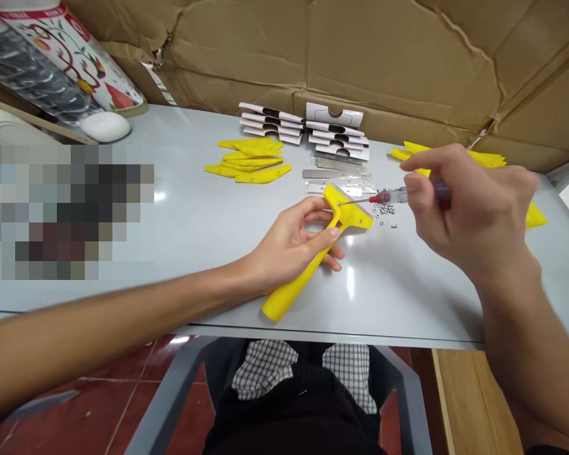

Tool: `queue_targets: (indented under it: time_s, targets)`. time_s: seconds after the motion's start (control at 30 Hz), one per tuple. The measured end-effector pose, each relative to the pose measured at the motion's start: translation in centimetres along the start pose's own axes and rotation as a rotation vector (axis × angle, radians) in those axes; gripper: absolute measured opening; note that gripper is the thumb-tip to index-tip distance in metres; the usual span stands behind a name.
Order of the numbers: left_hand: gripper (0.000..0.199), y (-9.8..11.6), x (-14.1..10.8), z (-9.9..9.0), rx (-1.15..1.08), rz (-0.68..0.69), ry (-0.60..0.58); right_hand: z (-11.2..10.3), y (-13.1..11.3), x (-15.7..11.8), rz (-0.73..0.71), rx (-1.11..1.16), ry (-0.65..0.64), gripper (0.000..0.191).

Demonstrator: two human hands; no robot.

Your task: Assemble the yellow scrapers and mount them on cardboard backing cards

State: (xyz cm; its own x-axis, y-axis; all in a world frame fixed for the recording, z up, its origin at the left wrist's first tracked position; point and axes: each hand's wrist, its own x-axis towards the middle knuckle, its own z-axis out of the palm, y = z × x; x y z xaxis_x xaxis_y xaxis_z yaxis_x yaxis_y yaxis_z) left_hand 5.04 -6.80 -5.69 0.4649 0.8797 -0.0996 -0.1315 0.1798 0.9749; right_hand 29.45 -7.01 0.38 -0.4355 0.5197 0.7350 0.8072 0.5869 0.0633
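Note:
My left hand [308,243] grips a yellow scraper [296,281] by its handle, thumb on top, above the front part of the table. A metal blade edge shows along the scraper's wide head, which has two screws in it. In my right hand [474,208] is a screwdriver [393,196] with a clear and red handle, its thin shaft pointing left. The tip meets the screw [339,203] nearer the left end of the head. Small loose screws and nuts [384,208] lie on the table just beyond the scraper. My right fingers hide part of the screwdriver handle.
Yellow plastic pieces [251,161] lie at the back, with more yellow parts [486,158] at the right. Folded white cards [336,117] and packaged metal blades [334,174] sit between. Cardboard [246,50] walls the rear. A plastic bottle [38,76] and patterned canister [76,57] stand far left.

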Motion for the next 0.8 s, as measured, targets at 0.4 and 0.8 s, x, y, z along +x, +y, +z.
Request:
queue_targets:
  time_s: [0.4, 0.8]
  targets:
    - [0.026, 0.0, -0.1, -0.1, 0.015, -0.004, -0.021, 0.0, -0.5, -0.1, 0.005, 0.018, -0.017, 0.018]
    - [0.027, 0.2, -0.1, -0.2, 0.042, -0.021, -0.011, -0.5, -0.9, 0.2, 0.003, 0.045, -0.129, 0.019]
